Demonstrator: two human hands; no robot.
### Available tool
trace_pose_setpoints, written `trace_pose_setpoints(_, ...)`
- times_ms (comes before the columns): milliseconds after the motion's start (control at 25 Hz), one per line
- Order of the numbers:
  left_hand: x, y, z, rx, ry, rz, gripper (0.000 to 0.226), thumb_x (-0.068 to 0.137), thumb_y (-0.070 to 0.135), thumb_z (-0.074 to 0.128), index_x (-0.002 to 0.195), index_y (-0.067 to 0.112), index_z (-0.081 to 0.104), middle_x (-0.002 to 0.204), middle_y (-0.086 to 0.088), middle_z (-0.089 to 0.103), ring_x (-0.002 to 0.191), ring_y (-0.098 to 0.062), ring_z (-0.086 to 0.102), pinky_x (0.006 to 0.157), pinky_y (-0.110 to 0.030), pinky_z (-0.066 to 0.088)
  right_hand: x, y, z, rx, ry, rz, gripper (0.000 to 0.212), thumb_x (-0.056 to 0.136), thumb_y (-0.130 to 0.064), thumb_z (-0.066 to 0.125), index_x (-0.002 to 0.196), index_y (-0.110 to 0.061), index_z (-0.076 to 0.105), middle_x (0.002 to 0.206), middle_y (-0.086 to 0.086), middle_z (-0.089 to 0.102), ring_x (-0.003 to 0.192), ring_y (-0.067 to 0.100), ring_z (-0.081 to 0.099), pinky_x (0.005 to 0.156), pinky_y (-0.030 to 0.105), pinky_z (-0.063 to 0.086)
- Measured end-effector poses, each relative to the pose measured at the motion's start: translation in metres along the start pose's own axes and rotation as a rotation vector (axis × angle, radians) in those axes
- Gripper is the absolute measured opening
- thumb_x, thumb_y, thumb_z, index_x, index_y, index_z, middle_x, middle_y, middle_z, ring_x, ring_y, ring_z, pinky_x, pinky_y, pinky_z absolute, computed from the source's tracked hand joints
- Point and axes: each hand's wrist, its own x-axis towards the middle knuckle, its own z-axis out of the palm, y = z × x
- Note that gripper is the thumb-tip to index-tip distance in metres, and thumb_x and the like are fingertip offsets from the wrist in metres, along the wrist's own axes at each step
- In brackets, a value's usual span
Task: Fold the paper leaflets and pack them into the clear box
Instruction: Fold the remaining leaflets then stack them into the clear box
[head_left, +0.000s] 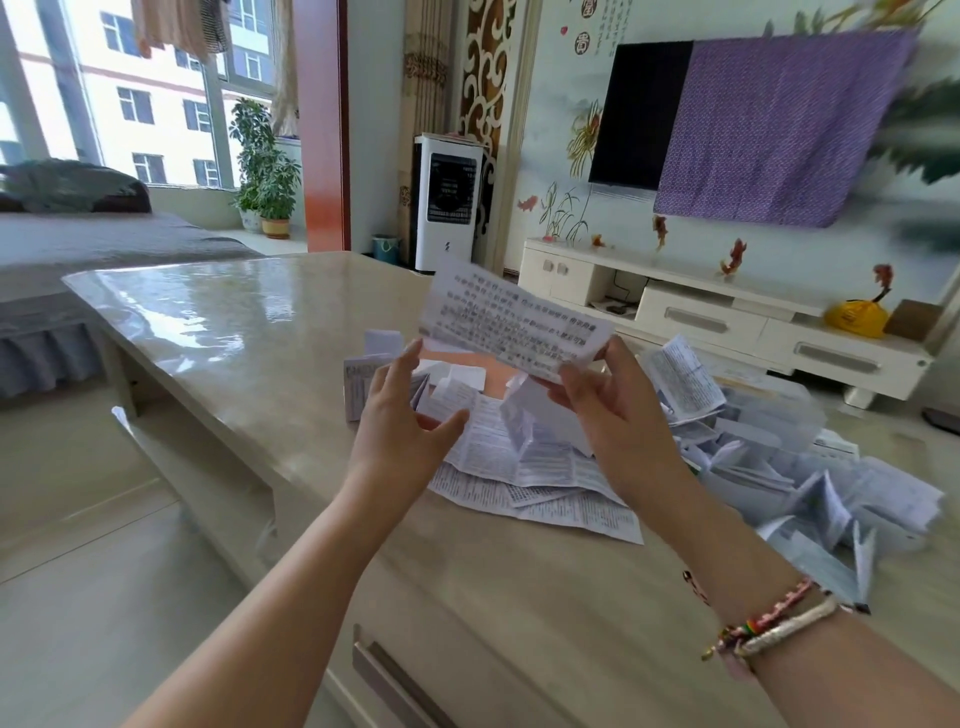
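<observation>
Hovering open-fingered, the left hand (402, 410) holds nothing, just below the leaflet's (511, 325) lower-left end; its long axis slopes down rightward to the right hand (605, 402), which pinches it above the desk's (249, 332) paper pile (545, 467).

print on the held leaflet (511, 323) is too blurred to read.

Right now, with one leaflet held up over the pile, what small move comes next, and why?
Probably bring the left hand up to pinch the free left end of the leaflet. Only the right hand pinches it, at its right end, and the left is open just below, so a fold needs both.
</observation>
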Motion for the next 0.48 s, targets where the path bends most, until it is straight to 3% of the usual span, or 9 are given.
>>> trace_pose_setpoints(80, 0.0, 0.003, -0.001, -0.078, -0.002, -0.047, 0.099, 0.074, 0.021, 0.08, 0.15, 0.035, 0.018, 0.144, 0.005, 0.036, 0.095, -0.019, 0.065, 0.081, -0.028, 0.054, -0.008, 0.009, -0.007, -0.035, -0.022, 0.018, 0.022, 0.099, -0.018, 0.048, 0.108, 0.001, 0.043, 0.097, 0.005, 0.069, 0.1, 0.042, 0.058, 0.088, 0.061, 0.046)
trace_pose_setpoints(160, -0.002, 0.008, -0.004, -0.121, -0.031, -0.044, 0.103, 0.071, 0.021, 0.083, 0.149, 0.039, 0.017, 0.141, 0.009, 0.033, 0.078, -0.009, 0.067, 0.069, -0.017, 0.052, -0.016, 0.018, -0.017, -0.059, -0.046, 0.031, 0.019, 0.099, -0.019, 0.048, 0.104, -0.001, 0.045, 0.097, -0.009, 0.072, 0.099, 0.038, 0.061, 0.084, 0.051, 0.052)
trace_pose_setpoints(240, -0.005, 0.009, -0.004, -0.045, -0.078, 0.064, 0.081, 0.07, 0.021, 0.084, 0.136, 0.04, 0.042, 0.133, 0.014, 0.039, 0.076, -0.006, 0.065, 0.064, -0.009, 0.048, -0.026, 0.028, -0.027, -0.065, -0.063, 0.029, 0.006, 0.098, -0.014, 0.05, 0.101, -0.009, 0.051, 0.099, -0.017, 0.071, 0.097, 0.012, 0.066, 0.087, 0.036, 0.053)
trace_pose_setpoints(360, -0.013, 0.003, -0.001, 0.183, -0.198, 0.218, 0.031, 0.071, 0.016, 0.081, 0.092, 0.036, 0.073, 0.104, 0.021, 0.065, 0.091, -0.009, 0.053, 0.075, -0.004, 0.035, -0.034, 0.04, -0.04, -0.149, -0.114, 0.035, 0.022, 0.089, 0.004, 0.058, 0.095, -0.018, 0.054, 0.104, -0.011, 0.071, 0.088, -0.006, 0.064, 0.074, 0.017, 0.05)
trace_pose_setpoints(480, -0.022, 0.0, 0.001, 0.222, -0.297, 0.259, 0.032, 0.07, 0.006, 0.073, 0.083, 0.035, 0.078, 0.087, 0.025, 0.07, 0.095, 0.0, 0.045, 0.083, -0.007, 0.034, -0.038, 0.05, -0.05, -0.278, -0.184, 0.095, 0.039, 0.077, 0.001, 0.073, 0.097, -0.029, 0.057, 0.111, -0.019, 0.066, 0.104, -0.004, 0.061, 0.086, 0.018, 0.048)
